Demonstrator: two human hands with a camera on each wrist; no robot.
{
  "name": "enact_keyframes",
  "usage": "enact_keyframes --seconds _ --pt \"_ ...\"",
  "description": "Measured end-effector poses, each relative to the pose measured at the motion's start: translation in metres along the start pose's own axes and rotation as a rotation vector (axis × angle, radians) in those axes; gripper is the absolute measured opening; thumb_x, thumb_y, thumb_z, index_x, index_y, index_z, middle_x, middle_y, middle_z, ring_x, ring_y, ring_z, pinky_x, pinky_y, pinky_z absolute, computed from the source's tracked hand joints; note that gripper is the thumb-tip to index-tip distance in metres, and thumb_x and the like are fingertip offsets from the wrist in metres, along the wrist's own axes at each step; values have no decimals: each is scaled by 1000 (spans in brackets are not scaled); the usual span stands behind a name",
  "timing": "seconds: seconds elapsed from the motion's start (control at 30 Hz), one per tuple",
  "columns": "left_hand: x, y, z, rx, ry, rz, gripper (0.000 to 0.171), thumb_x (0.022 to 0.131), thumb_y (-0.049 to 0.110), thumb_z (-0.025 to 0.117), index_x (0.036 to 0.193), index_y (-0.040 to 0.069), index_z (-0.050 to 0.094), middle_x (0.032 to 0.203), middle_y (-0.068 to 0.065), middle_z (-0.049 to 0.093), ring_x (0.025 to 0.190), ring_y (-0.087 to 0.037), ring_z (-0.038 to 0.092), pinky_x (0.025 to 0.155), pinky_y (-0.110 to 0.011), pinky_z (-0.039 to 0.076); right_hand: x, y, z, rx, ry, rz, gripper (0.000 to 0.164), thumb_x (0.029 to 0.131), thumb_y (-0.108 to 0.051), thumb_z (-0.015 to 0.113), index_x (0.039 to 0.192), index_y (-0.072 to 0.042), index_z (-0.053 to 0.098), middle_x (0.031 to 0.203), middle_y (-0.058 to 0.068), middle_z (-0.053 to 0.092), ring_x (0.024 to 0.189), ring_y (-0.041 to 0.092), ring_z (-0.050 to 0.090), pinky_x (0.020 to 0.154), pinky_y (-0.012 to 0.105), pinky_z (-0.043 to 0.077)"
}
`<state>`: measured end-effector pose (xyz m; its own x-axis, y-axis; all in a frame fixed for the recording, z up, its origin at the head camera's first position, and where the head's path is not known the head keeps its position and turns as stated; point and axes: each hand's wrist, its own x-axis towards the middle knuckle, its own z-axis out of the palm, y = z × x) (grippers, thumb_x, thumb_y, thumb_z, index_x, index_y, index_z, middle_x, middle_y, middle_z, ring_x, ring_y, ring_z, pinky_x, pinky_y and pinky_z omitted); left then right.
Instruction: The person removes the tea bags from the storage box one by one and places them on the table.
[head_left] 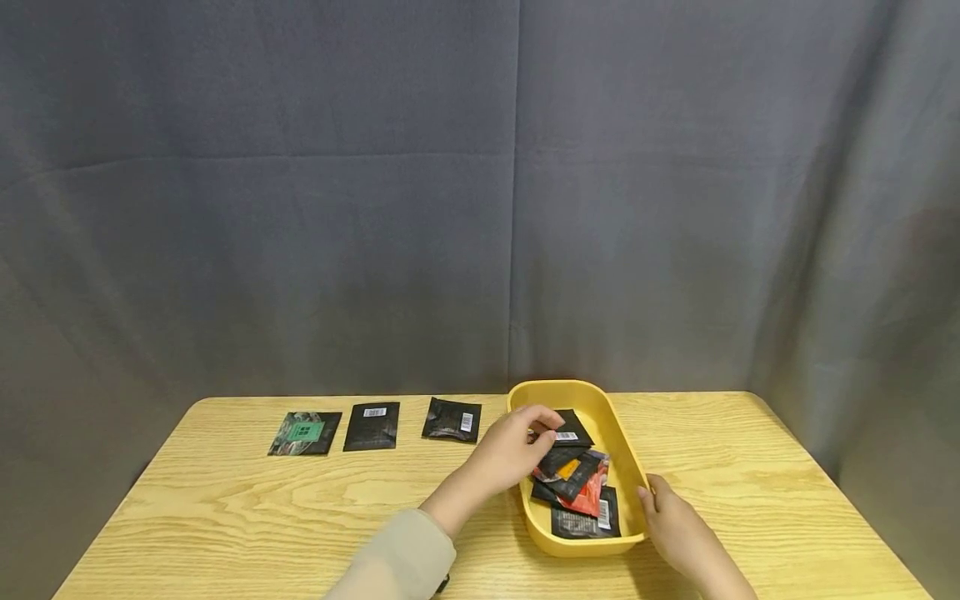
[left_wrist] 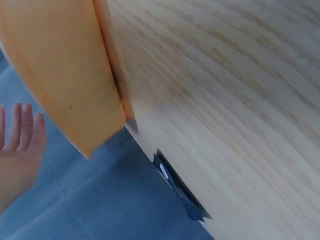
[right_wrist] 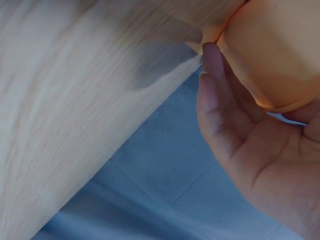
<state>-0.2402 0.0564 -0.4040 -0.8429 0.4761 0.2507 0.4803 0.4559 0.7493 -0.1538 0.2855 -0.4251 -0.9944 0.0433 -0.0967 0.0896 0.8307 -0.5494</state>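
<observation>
Nearest is a pale sleeve point(head_left: 401, 554); its left hand point(head_left: 512, 448) bends over packets point(head_left: 581, 478) at the yellow bin's point(head_left: 624, 454) 10 o'clock. I can't tell if it pinches any. At 4 o'clock the right hand point(head_left: 675, 525) grips the bin, maybe to steady it. At 9 o'clock, 3 flat packets point(head_left: 372, 429) line up; 1 green label point(head_left: 305, 432) is too tiny to read.

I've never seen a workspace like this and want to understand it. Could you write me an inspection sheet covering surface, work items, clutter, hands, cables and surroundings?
Surface: pale wooden table, bare at its front left.
Work items: three flat packets lie apart in a row left of a yellow bin; overlapping packets lie inside it.
Clutter: small dark thing by the left sleeve, too small to identify.
Left hand: over the bin, no packet plainly held.
Right hand: grips the bin's right side.
Cables: nothing seen.
Surroundings: grey curtain behind the table.
</observation>
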Motion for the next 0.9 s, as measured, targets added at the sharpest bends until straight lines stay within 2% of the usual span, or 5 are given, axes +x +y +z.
enact_keyframes --seconds 0.17,0.27,0.4,0.63,0.9 --pt "4 4 16 242 -61 62 32 99 17 61 130 17 60 129 2 60 119 -15 57 100 -31 46 -1 -2 0 -1 1 7 48 108 -18 33 135 21 36 128 43 49 122 56 47 99 65 39" --pt "8 5 26 344 -94 90 36 98 19 62 134 19 59 134 3 58 125 -15 54 103 -31 44 -1 -2 -1 -3 0 12 48 108 -19 33 135 21 36 128 43 49 122 56 47 98 65 40" --pt "15 6 36 461 -120 110 36 98 21 62 134 21 61 134 5 58 124 -13 54 101 -29 45 -1 -1 -2 -7 3 14 48 109 -19 33 134 21 36 127 42 50 121 56 48 97 65 41" --pt "27 5 41 797 -131 148 30 97 25 64 126 23 67 124 3 62 113 -15 59 91 -32 51 -1 2 -1 -4 4 10 47 109 -18 33 134 21 36 126 42 51 120 56 48 97 65 40" --pt "32 -1 43 928 -168 136 30 95 20 67 125 22 66 120 0 65 105 -17 63 87 -32 53 0 1 1 10 27 -20 42 107 -15 36 132 18 40 118 37 58 115 50 56 95 63 43"
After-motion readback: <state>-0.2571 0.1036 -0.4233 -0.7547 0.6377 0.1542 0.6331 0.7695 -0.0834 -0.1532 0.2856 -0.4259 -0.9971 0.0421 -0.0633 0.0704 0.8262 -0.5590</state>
